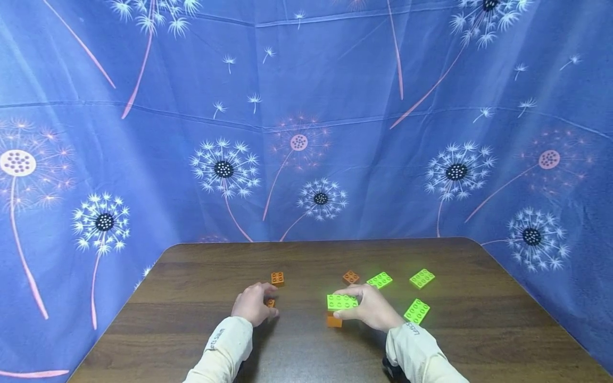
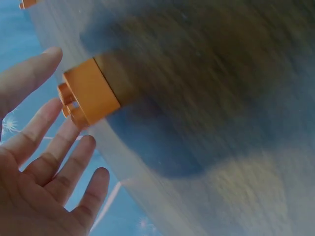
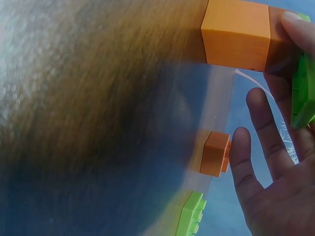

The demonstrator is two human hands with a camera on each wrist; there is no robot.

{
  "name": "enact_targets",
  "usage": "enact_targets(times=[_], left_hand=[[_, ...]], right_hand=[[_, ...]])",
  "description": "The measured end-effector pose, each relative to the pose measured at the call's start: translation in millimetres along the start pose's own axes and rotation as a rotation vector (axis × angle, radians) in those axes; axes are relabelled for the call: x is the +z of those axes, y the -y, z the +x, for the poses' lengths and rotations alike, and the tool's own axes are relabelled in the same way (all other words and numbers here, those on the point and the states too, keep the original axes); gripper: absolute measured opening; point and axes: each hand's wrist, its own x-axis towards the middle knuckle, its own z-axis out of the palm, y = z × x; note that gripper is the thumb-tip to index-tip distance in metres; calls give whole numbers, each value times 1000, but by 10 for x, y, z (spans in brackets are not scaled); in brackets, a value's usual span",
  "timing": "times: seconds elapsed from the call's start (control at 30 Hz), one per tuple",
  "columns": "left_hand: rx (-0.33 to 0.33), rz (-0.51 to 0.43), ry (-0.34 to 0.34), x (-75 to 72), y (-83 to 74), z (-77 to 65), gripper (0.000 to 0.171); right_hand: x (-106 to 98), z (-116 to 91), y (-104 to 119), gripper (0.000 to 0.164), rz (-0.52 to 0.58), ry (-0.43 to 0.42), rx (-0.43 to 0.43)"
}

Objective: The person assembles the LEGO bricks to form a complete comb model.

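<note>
Between thumb and fingers, my right hand [image 1: 375, 308] pinches a lime green toy building brick [image 1: 342, 302] by its long sides. That brick sits across the top of an orange stack [image 1: 334, 321], which shows as two orange blocks, one over the other, in the right wrist view. The green brick juts out past one side of the stack. To the left, my left hand [image 1: 254, 304] is spread around a small orange brick [image 2: 93, 93] standing on the table. Its thumb and fingertips are right by the studs, with the fingers fairly straight.
Behind the left hand stands another orange brick [image 1: 277, 279]. An orange brick [image 1: 351, 277] and a green brick [image 1: 380, 280] lie beyond the right hand. Farther right are two green bricks, one at the back [image 1: 422, 279] and one nearer [image 1: 416, 311]. A blue curtain [image 1: 364, 207] hangs behind the wooden table [image 1: 182, 319].
</note>
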Motion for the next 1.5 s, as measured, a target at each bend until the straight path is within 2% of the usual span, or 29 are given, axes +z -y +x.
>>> enact_targets(times=[0.23,0.5,0.83,1.17,1.4,1.5], left_hand=[[-26,31,18,-39,31,-43,44],[-29,89,0,14,50,-74,44],[-3,116,-15,2,11,-85,38],[42,97,-33,-40,-145,-31,34],[103,98,-59,-34,-240,-7,35],[104,87,-54,-64,-308,-6,35]], right_hand=[[-2,-7,12,49,4,3,20],[1,-12,18,50,-4,0,32],[6,-5,13,51,0,-2,44],[0,0,15,48,5,-9,44],[0,5,16,48,7,-6,37],[-1,8,17,48,16,-1,36]])
